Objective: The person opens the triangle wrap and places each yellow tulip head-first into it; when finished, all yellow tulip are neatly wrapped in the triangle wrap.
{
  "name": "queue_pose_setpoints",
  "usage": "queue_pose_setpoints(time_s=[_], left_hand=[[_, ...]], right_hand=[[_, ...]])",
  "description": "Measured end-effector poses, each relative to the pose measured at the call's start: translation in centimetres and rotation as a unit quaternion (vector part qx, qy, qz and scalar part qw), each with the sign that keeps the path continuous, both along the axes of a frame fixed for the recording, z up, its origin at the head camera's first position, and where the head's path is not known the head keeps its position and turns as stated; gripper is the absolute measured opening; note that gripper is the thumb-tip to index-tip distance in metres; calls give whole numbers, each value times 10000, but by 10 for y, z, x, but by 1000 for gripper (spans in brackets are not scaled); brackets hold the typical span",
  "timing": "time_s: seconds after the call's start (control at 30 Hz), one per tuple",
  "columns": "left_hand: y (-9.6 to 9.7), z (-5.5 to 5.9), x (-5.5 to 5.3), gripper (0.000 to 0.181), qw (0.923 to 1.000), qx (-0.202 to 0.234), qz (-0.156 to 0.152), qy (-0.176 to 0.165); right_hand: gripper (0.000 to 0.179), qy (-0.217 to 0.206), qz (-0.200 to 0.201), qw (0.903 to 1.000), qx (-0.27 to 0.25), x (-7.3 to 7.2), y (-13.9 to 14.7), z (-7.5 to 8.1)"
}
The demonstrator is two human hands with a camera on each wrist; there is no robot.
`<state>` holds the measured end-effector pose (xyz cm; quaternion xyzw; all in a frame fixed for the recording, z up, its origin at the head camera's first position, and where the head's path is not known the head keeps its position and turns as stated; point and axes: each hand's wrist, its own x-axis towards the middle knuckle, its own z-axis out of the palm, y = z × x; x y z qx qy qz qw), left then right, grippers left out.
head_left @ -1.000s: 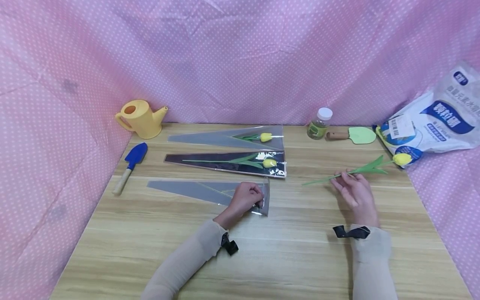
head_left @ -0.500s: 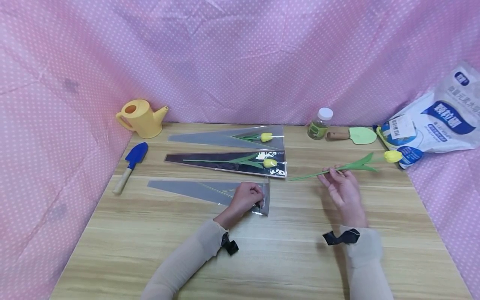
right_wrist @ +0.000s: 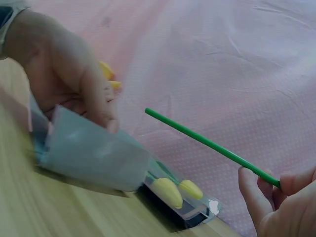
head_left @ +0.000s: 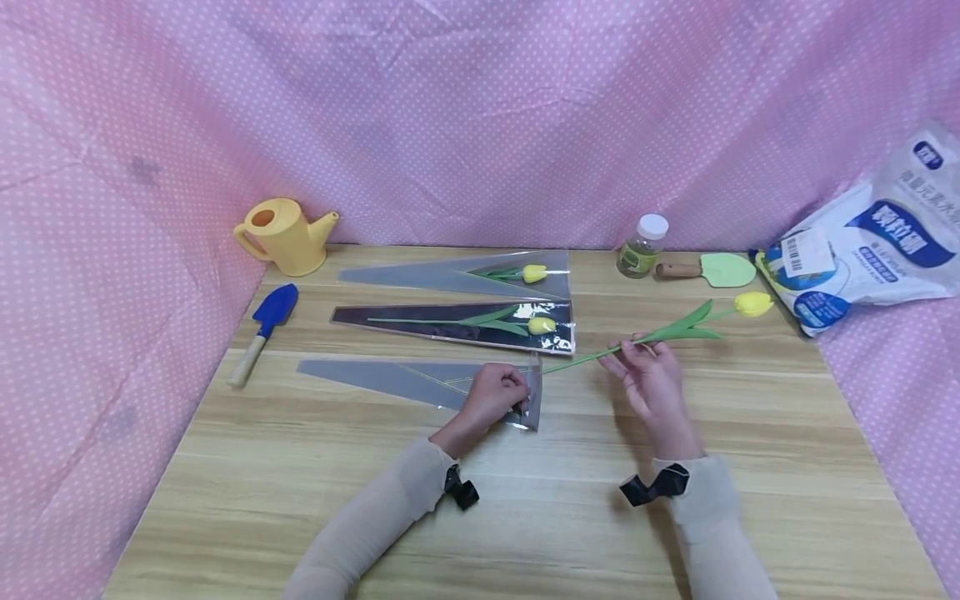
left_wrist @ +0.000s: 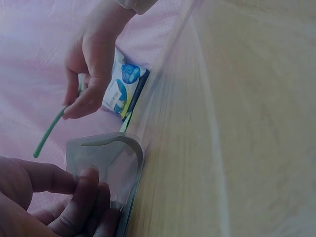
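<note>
My right hand (head_left: 654,379) pinches the green stem of a yellow tulip (head_left: 752,304) between thumb and fingers, above the table. The stem's bare end points left, close to the mouth of a clear flower sleeve (head_left: 375,379) in the head view. My left hand (head_left: 491,398) pinches that sleeve's wide end, and in the left wrist view its mouth stands bowed apart. In the right wrist view the stem tip (right_wrist: 148,111) is still outside the sleeve (right_wrist: 94,153). Behind lie a dark sleeve (head_left: 405,325) and another clear sleeve (head_left: 405,277), each with a yellow tulip in it.
At the back left stands a yellow watering can (head_left: 288,237), with a blue trowel (head_left: 273,308) before it. Along the back right are a jar with a white lid (head_left: 640,250), a green trowel (head_left: 726,270) and a white-and-blue bag (head_left: 862,250).
My right hand has carried the tulip leftward, bringing its stem end up to the sleeve's wide end. The left hand has kept its place on the sleeve.
</note>
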<state>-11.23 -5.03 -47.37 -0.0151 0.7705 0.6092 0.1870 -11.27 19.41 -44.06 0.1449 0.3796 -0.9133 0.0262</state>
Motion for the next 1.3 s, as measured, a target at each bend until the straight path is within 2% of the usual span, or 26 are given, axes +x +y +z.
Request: queue_pose_setpoints(time_s=[0.37,0.67,0.83,0.93,1.0,1.17,1.3], left_hand=[[3,-3,0,8,9999,42,16,118],[4,3,2,8,9997,-106,12,227],[7,6,3,9,9994,-194,-26,300],[10,8,3,8,9979,-326,25,562],[13,9,2,8,9950,-480,103,873],[20,11,2,8,9835,-807,298,1591],[25,10,2,7,9758,-921,396,1943]], right_hand=[[14,-54,-492,9946,909,4,-11,-3],[15,23,-794,9917,1014,11,-10,-5],[16,62,-1109,9886,1012,13,-11,-6],[16,68,-1195,9861,1153,14,-11,-5],[15,62,-1236,9849,1214,14,-12,-6],[15,72,-1351,9807,1411,15,-16,-8],[17,146,-1569,9782,1353,17,-23,-13]])
